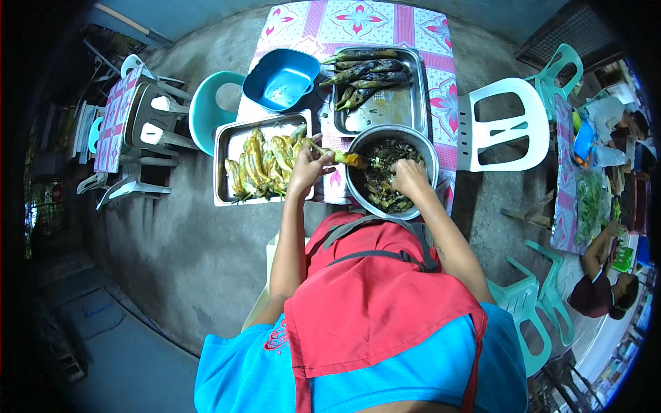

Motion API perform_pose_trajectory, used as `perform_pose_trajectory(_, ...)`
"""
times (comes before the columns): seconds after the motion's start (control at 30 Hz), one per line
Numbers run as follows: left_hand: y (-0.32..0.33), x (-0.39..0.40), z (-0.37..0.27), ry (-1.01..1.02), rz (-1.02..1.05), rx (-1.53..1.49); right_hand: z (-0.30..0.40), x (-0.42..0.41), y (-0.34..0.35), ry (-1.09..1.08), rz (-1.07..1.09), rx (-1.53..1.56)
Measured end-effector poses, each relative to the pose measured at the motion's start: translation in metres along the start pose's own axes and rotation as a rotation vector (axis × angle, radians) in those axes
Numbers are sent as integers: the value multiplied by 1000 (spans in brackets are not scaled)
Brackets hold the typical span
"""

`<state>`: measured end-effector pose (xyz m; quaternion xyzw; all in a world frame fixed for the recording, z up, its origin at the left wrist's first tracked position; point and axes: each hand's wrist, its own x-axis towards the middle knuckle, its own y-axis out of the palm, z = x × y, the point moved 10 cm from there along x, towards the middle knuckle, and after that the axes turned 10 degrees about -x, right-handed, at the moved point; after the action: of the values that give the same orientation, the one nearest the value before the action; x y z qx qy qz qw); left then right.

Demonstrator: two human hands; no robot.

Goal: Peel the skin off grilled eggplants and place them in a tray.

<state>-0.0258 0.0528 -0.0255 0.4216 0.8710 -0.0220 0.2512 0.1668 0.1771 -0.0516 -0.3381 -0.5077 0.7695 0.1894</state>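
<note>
My left hand (309,169) grips a roasted eggplant (347,158) near its stem, and the other end reaches over the rim of a metal pot (433,173). Dark charred skins (387,191) lie inside this pot. My right hand (410,178) is down in the pot at the skins; its fingertips are hidden, so whether they pinch anything is unclear. To the left, peeled yellowish eggplants (254,160) lie in rows in a steel tray (219,175). Behind the pot, several blackened, unpeeled eggplants (369,72) rest in a second steel tray (390,111).
A blue plastic basin (281,77) stands behind the left tray on the table with a patterned tablecloth (356,19). A teal chair (204,111) and a white chair (532,124) flank it. Far right, a person (594,297) is beside another table holding leafy greens (588,206).
</note>
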Motion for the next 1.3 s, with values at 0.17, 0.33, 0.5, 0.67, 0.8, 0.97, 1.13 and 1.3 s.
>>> perform_pose_trajectory(0.17, 23, -10, -22, 81, 141, 70, 58, -6, -90, -256, -350, 474)
perform_pose_trajectory(0.33, 40, -28, -51, 168, 372, 24, 97, 2, -87, -492, -269, 584)
perform_pose_trajectory(0.5, 16, -31, -47, 161, 355, -102, 106, 8, -81, -473, -225, 750)
perform_pose_trajectory(0.67, 4, -29, -37, 150, 343, -188, 104, 14, -70, -406, -218, 815)
perform_pose_trajectory(0.8, -7, -24, -27, 120, 296, -310, 87, 17, -65, -350, -237, 812)
perform_pose_trajectory(0.97, -21, -21, -20, 98, 245, -398, 9, 19, -27, -143, -274, 339)
perform_pose_trajectory(1.13, -25, -12, -12, 33, 156, -398, -14, 14, 3, 61, -81, -200)
perform_pose_trajectory(1.3, -30, -11, -12, 43, 143, -366, 68, 4, -78, -388, -367, 438)
